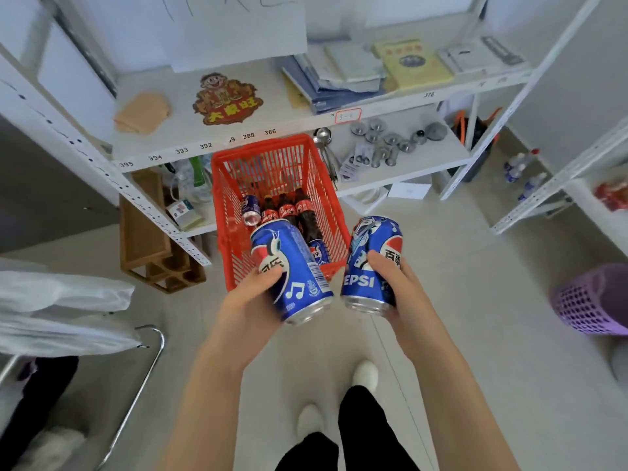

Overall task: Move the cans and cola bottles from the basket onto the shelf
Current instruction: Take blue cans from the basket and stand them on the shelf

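- My left hand (253, 294) is wrapped around a blue can (291, 270). The can leans, with its top away from me.
- My right hand (394, 283) grips another blue can (372, 263). It stands almost straight up and says PEPSI on the side.
- The two cans are close side by side but do not touch. Both are up in the air, over the near edge of the basket (272, 164).
- The basket is red and sits on the floor, right in front of the shelf (306, 125).
- Inside the basket three cola bottles (289, 210) lie side by side, with their caps toward the far wall.
- One more can (250, 209) lies on its side just left of the bottles, by the left wall of the basket.
- Another can (318, 251) peeks out between the two cans I hold, near the basket's near wall.
- On the top board of the shelf there is a tan cloth (142, 112) at the left, a sticker (227, 100) in the middle, and papers (339, 78) at the right.
- The front edge of that board has little numbers on it.
- A purple basket (591, 300) stands on the floor far to my right.
- My white shoes (365, 373) show down below my arms.
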